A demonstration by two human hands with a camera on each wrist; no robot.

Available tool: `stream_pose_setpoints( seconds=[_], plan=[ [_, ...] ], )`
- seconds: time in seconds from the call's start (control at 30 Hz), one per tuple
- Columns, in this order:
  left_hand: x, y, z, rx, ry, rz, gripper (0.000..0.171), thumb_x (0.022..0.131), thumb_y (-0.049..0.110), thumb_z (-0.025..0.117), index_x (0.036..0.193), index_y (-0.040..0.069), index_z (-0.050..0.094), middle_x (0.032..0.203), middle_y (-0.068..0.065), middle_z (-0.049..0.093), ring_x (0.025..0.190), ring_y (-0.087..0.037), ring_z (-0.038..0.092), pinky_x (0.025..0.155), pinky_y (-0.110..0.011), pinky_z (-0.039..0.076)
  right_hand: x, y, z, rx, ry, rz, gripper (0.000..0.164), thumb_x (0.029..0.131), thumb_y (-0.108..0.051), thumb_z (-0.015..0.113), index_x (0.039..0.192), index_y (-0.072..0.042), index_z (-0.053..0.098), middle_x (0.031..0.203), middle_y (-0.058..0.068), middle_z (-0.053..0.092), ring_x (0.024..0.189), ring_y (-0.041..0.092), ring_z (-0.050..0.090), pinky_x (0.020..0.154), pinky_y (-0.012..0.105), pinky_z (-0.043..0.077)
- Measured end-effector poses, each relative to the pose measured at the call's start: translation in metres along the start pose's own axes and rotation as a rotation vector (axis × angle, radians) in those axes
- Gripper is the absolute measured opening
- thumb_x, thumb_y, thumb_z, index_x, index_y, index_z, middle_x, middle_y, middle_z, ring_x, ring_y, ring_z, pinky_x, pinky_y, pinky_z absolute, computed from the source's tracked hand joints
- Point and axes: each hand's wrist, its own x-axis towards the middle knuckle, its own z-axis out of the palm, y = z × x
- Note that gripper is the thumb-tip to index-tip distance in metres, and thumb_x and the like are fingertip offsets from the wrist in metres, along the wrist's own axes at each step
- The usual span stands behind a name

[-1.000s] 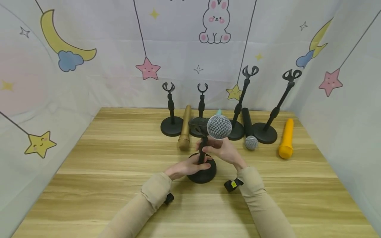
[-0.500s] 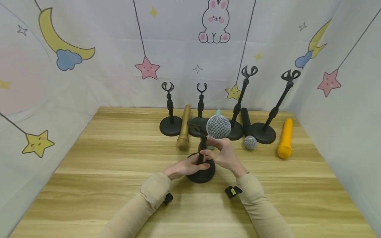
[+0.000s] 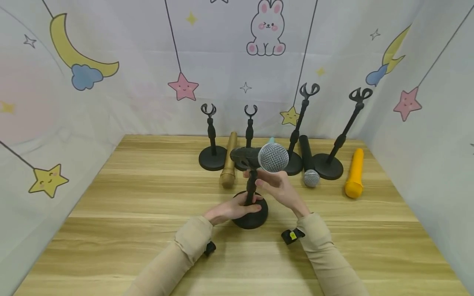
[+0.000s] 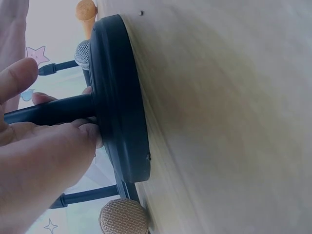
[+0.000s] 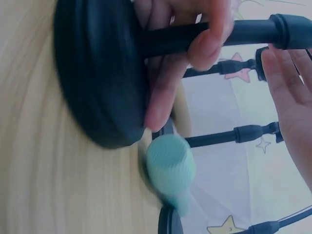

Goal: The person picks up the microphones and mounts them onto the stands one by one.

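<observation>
A black microphone with a silver mesh head (image 3: 273,158) lies in the clip of a short black microphone stand (image 3: 249,221). My left hand (image 3: 230,209) grips the pole low, just over the round base, thumb in front. In the right wrist view, left-hand fingers (image 5: 204,48) curl round the pole. Higher up, near the collar, is my right hand (image 3: 280,190). Its fingers reach straight behind the pole and a fingertip shows on the far side, while the thumb stands off to the right. The microphone covers the clip partly.
Several empty black stands (image 3: 212,158) line the back of the wooden table (image 3: 148,197). Between them lie a gold microphone (image 3: 228,174), a turquoise microphone (image 5: 170,161) and a black microphone (image 3: 311,176). An orange microphone (image 3: 354,181) lies at the right. A patterned cloth hangs behind.
My right hand first dips down the pole with the thumb against it, then rises again and the thumb spreads away. My left hand keeps its hold; the stand stays in place.
</observation>
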Motion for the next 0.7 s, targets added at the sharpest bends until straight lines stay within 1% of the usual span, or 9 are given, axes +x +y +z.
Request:
stream_pose_setpoints(
  seconds=[0.07, 0.13, 0.23, 0.3, 0.33, 0.37, 0.43, 0.57, 0.7],
  plan=[
    [-0.001, 0.001, 0.001, -0.001, 0.012, 0.005, 0.029, 0.092, 0.027, 0.05, 0.104, 0.001, 0.044, 0.138, -0.009, 0.041, 0.13, -0.025, 0.035, 0.106, -0.044, 0.028, 0.002, -0.002, 0.003, 0.011, 0.037, -0.006, 0.032, 0.091, -0.011, 0.051, 0.118, 0.004, 0.052, 0.116, 0.021, 0.057, 0.112, 0.025, 0.054, 0.096, 0.032, 0.043],
    [-0.005, 0.004, 0.002, -0.012, 0.051, 0.029, 0.033, 0.092, 0.029, 0.049, 0.114, 0.006, 0.041, 0.137, -0.011, 0.042, 0.128, -0.026, 0.037, 0.105, -0.045, 0.029, 0.005, -0.003, 0.005, 0.011, 0.064, -0.019, 0.029, 0.091, -0.012, 0.05, 0.115, 0.003, 0.055, 0.112, 0.016, 0.061, 0.11, 0.022, 0.056, 0.096, 0.034, 0.043],
    [-0.014, 0.013, 0.004, -0.047, 0.196, 0.17, 0.04, 0.09, 0.024, 0.052, 0.123, 0.008, 0.036, 0.138, -0.013, 0.038, 0.125, -0.03, 0.041, 0.102, -0.046, 0.034, 0.006, -0.004, 0.009, -0.013, 0.112, -0.053, 0.024, 0.09, -0.007, 0.05, 0.109, 0.005, 0.057, 0.106, 0.004, 0.065, 0.105, 0.018, 0.059, 0.093, 0.034, 0.045],
    [-0.021, 0.02, 0.005, -0.051, 0.296, 0.28, 0.05, 0.089, 0.019, 0.055, 0.131, 0.011, 0.029, 0.138, -0.015, 0.037, 0.121, -0.032, 0.045, 0.098, -0.046, 0.039, 0.007, -0.004, 0.012, -0.037, 0.174, -0.089, 0.022, 0.087, -0.004, 0.054, 0.106, 0.007, 0.058, 0.102, -0.001, 0.066, 0.1, 0.015, 0.061, 0.09, 0.032, 0.047],
    [-0.023, 0.023, 0.006, -0.052, 0.334, 0.331, 0.05, 0.088, 0.016, 0.055, 0.131, 0.009, 0.029, 0.14, -0.014, 0.034, 0.121, -0.033, 0.045, 0.096, -0.045, 0.04, 0.007, -0.004, 0.012, -0.053, 0.204, -0.107, 0.022, 0.086, -0.003, 0.055, 0.104, 0.008, 0.059, 0.101, -0.002, 0.066, 0.098, 0.014, 0.062, 0.087, 0.031, 0.048],
    [-0.024, 0.026, 0.008, -0.057, 0.358, 0.366, 0.049, 0.087, 0.014, 0.057, 0.129, 0.009, 0.031, 0.138, -0.014, 0.037, 0.118, -0.032, 0.049, 0.094, -0.044, 0.043, 0.008, -0.005, 0.013, -0.061, 0.221, -0.122, 0.021, 0.086, -0.002, 0.055, 0.104, 0.008, 0.059, 0.1, -0.002, 0.067, 0.096, 0.013, 0.063, 0.086, 0.03, 0.049],
    [-0.027, 0.031, 0.009, -0.061, 0.367, 0.387, 0.043, 0.087, 0.014, 0.057, 0.123, 0.008, 0.035, 0.133, -0.015, 0.045, 0.112, -0.031, 0.054, 0.09, -0.042, 0.046, 0.011, -0.009, 0.014, -0.061, 0.237, -0.167, 0.02, 0.086, -0.001, 0.055, 0.103, 0.008, 0.059, 0.098, 0.003, 0.067, 0.095, 0.015, 0.063, 0.086, 0.031, 0.049],
    [-0.03, 0.036, 0.01, -0.065, 0.355, 0.398, 0.03, 0.089, 0.014, 0.055, 0.113, 0.006, 0.039, 0.115, -0.016, 0.058, 0.108, -0.026, 0.057, 0.088, -0.037, 0.048, 0.019, -0.022, 0.016, -0.035, 0.25, -0.257, 0.019, 0.086, 0.001, 0.053, 0.102, 0.009, 0.059, 0.095, 0.014, 0.067, 0.093, 0.022, 0.064, 0.088, 0.035, 0.048],
    [-0.032, 0.036, 0.009, -0.001, 0.365, 0.464, 0.018, 0.091, 0.012, 0.051, 0.104, 0.004, 0.042, 0.107, -0.016, 0.062, 0.106, -0.024, 0.059, 0.088, -0.034, 0.048, 0.029, -0.039, 0.016, -0.075, 0.324, -0.3, 0.018, 0.086, -0.002, 0.055, 0.1, 0.007, 0.062, 0.091, 0.009, 0.068, 0.09, 0.021, 0.065, 0.086, 0.036, 0.049]
  ],
)
